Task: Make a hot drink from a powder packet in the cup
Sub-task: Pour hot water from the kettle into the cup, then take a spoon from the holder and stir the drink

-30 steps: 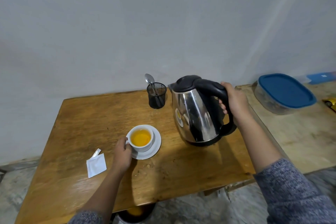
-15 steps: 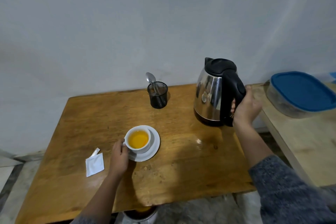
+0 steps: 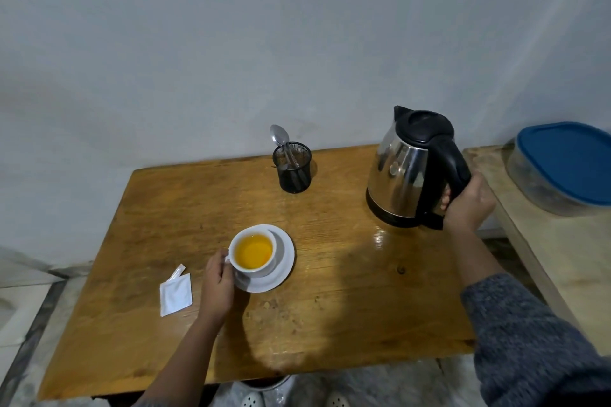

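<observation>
Kettle (image 3: 401, 172): upright on wooden table (image 3: 330, 307), handle gripped by right hand (image 3: 468, 205).
Cup (image 3: 253, 251): orange liquid, on saucer (image 3: 284, 261), handle pinched by left hand (image 3: 216, 284).
Packet (image 3: 175, 295): torn, beside left hand.

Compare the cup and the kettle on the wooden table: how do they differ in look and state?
The cup is small, white and open-topped, showing orange liquid; the kettle is tall, shiny steel with a closed black lid. The cup sits on a saucer; the kettle stands directly on the table. Both stand upright, each with a hand at its handle.
</observation>
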`<move>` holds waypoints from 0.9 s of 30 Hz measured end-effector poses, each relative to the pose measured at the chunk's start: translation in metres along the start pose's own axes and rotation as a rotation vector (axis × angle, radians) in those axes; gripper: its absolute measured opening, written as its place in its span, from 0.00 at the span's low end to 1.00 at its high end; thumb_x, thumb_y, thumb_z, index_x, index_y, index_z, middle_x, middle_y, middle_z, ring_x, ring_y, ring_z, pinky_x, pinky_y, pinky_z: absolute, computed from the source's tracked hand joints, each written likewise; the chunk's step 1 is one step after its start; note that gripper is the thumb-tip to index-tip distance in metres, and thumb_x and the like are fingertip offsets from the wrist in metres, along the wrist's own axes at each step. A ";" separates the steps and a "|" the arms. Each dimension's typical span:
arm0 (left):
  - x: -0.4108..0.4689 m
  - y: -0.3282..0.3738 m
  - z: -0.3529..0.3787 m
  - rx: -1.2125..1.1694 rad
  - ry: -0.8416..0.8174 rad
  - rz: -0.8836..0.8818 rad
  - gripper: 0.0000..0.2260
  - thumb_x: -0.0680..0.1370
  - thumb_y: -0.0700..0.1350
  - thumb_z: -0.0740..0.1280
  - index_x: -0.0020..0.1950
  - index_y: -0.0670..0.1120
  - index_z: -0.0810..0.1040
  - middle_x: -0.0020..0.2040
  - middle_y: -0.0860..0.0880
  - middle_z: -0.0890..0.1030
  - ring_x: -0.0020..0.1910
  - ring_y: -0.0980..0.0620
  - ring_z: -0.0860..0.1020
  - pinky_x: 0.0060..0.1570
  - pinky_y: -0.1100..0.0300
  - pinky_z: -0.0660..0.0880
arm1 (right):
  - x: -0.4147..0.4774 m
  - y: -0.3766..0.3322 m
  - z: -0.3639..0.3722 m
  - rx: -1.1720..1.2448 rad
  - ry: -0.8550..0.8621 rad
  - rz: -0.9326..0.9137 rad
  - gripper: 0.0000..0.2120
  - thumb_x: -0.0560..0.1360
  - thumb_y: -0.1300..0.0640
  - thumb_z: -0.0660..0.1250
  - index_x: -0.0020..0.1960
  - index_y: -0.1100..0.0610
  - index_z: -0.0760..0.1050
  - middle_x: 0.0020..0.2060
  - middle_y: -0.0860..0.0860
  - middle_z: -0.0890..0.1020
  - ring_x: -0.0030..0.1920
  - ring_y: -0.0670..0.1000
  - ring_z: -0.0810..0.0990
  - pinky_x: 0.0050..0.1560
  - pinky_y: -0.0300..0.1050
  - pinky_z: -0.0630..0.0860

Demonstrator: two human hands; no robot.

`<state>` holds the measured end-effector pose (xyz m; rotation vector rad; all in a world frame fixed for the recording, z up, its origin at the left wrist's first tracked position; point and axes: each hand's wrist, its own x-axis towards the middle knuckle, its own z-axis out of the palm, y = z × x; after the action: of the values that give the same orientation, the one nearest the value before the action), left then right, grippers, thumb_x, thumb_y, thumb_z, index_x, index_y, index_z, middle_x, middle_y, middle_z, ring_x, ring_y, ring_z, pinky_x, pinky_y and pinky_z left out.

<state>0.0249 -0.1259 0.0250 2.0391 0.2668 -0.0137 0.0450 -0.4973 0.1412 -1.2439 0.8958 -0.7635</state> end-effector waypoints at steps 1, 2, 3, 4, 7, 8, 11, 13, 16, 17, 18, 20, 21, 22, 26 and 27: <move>0.000 0.000 0.001 0.003 0.004 0.006 0.09 0.81 0.42 0.55 0.56 0.46 0.74 0.54 0.43 0.77 0.54 0.45 0.75 0.51 0.51 0.72 | 0.003 0.002 -0.003 0.001 -0.008 0.002 0.20 0.78 0.51 0.57 0.29 0.54 0.70 0.25 0.53 0.72 0.17 0.41 0.68 0.24 0.41 0.65; 0.000 0.000 0.001 0.009 0.008 0.010 0.09 0.81 0.42 0.55 0.56 0.46 0.74 0.54 0.43 0.77 0.54 0.44 0.76 0.51 0.51 0.72 | 0.005 0.002 -0.005 -0.011 -0.025 0.002 0.20 0.79 0.51 0.56 0.30 0.55 0.69 0.25 0.53 0.72 0.17 0.41 0.68 0.23 0.40 0.64; 0.000 0.000 0.001 0.015 0.012 0.011 0.10 0.81 0.42 0.55 0.57 0.45 0.74 0.55 0.43 0.77 0.54 0.44 0.76 0.52 0.51 0.72 | 0.007 0.002 -0.006 -0.026 -0.042 -0.003 0.20 0.79 0.51 0.56 0.30 0.55 0.69 0.25 0.53 0.72 0.17 0.42 0.68 0.22 0.39 0.64; 0.000 0.000 0.002 0.018 0.016 0.013 0.10 0.81 0.42 0.55 0.57 0.45 0.73 0.55 0.43 0.77 0.54 0.45 0.76 0.52 0.51 0.72 | 0.008 0.002 -0.007 -0.035 -0.052 -0.010 0.20 0.79 0.51 0.55 0.30 0.55 0.69 0.25 0.53 0.72 0.17 0.42 0.68 0.21 0.37 0.64; -0.001 0.001 0.003 0.017 0.030 0.012 0.10 0.81 0.42 0.55 0.59 0.45 0.73 0.56 0.44 0.77 0.54 0.45 0.75 0.52 0.52 0.72 | 0.006 0.000 -0.008 -0.068 -0.063 -0.028 0.20 0.80 0.51 0.54 0.31 0.54 0.70 0.26 0.52 0.72 0.18 0.40 0.70 0.22 0.36 0.68; -0.002 0.001 0.003 0.016 0.032 0.014 0.10 0.81 0.42 0.55 0.59 0.44 0.73 0.56 0.43 0.77 0.54 0.45 0.75 0.52 0.52 0.71 | 0.003 -0.001 -0.009 -0.091 -0.063 -0.036 0.20 0.81 0.52 0.53 0.32 0.53 0.69 0.27 0.51 0.72 0.20 0.40 0.71 0.24 0.34 0.69; -0.002 0.002 0.003 0.012 0.022 0.015 0.10 0.81 0.41 0.55 0.58 0.43 0.73 0.55 0.42 0.77 0.54 0.44 0.75 0.51 0.52 0.70 | -0.005 -0.001 -0.013 -0.142 -0.047 -0.044 0.20 0.82 0.53 0.50 0.33 0.52 0.68 0.29 0.48 0.72 0.29 0.42 0.72 0.31 0.31 0.69; -0.002 0.003 0.002 0.018 0.010 0.022 0.10 0.81 0.41 0.55 0.57 0.43 0.73 0.54 0.42 0.76 0.54 0.44 0.75 0.50 0.52 0.70 | -0.007 0.001 -0.016 -0.192 -0.040 -0.039 0.20 0.82 0.53 0.49 0.34 0.51 0.67 0.31 0.48 0.71 0.33 0.43 0.71 0.35 0.34 0.68; -0.002 0.005 0.000 0.015 -0.010 0.022 0.10 0.81 0.41 0.55 0.58 0.45 0.72 0.54 0.45 0.75 0.54 0.46 0.74 0.52 0.53 0.70 | -0.005 0.006 -0.019 -0.287 -0.010 -0.075 0.20 0.82 0.53 0.50 0.33 0.53 0.66 0.30 0.49 0.68 0.31 0.45 0.68 0.37 0.41 0.66; -0.002 0.006 -0.001 0.011 -0.019 0.026 0.10 0.81 0.42 0.55 0.58 0.46 0.72 0.54 0.46 0.75 0.54 0.47 0.74 0.52 0.53 0.70 | -0.004 0.008 -0.020 -0.317 -0.002 -0.098 0.19 0.82 0.52 0.51 0.34 0.55 0.67 0.31 0.49 0.68 0.31 0.46 0.68 0.37 0.43 0.66; -0.002 0.006 -0.002 0.008 -0.027 0.031 0.09 0.81 0.42 0.55 0.57 0.47 0.72 0.54 0.46 0.75 0.54 0.47 0.74 0.52 0.53 0.70 | -0.005 0.008 -0.020 -0.342 -0.003 -0.123 0.18 0.82 0.52 0.51 0.37 0.57 0.68 0.31 0.50 0.68 0.31 0.46 0.68 0.36 0.43 0.66; -0.001 0.007 -0.003 0.006 -0.040 0.042 0.09 0.81 0.41 0.55 0.57 0.47 0.72 0.54 0.47 0.75 0.53 0.48 0.73 0.52 0.53 0.69 | -0.007 0.009 -0.021 -0.382 -0.028 -0.182 0.16 0.82 0.51 0.51 0.41 0.58 0.69 0.32 0.50 0.69 0.32 0.46 0.68 0.36 0.42 0.66; -0.001 0.007 -0.004 0.003 -0.045 0.045 0.09 0.81 0.41 0.55 0.57 0.47 0.72 0.54 0.47 0.74 0.53 0.49 0.73 0.52 0.54 0.69 | -0.010 0.008 -0.021 -0.399 -0.040 -0.214 0.16 0.82 0.51 0.50 0.42 0.58 0.69 0.33 0.50 0.70 0.33 0.47 0.69 0.36 0.41 0.66; -0.001 0.007 -0.005 0.004 -0.052 0.049 0.08 0.81 0.41 0.55 0.56 0.48 0.72 0.53 0.47 0.74 0.53 0.49 0.73 0.52 0.54 0.69 | -0.013 0.006 -0.020 -0.424 -0.049 -0.245 0.15 0.82 0.52 0.50 0.43 0.58 0.70 0.35 0.51 0.71 0.36 0.49 0.71 0.39 0.42 0.67; 0.002 0.004 -0.009 0.026 -0.086 0.074 0.08 0.81 0.41 0.55 0.54 0.50 0.71 0.53 0.48 0.74 0.53 0.49 0.73 0.52 0.55 0.68 | -0.027 -0.001 -0.018 -0.519 -0.054 -0.413 0.13 0.80 0.59 0.56 0.61 0.60 0.71 0.56 0.58 0.76 0.58 0.54 0.74 0.55 0.42 0.67; 0.001 0.005 -0.010 0.031 -0.095 0.080 0.07 0.80 0.41 0.55 0.54 0.50 0.71 0.52 0.48 0.75 0.52 0.49 0.73 0.51 0.55 0.67 | -0.033 -0.002 -0.017 -0.534 -0.068 -0.464 0.15 0.79 0.61 0.57 0.64 0.61 0.70 0.61 0.58 0.75 0.62 0.54 0.72 0.58 0.41 0.66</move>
<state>0.0262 -0.1190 0.0337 2.0715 0.1265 -0.0654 0.0145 -0.4770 0.1469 -1.9826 0.7869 -0.8649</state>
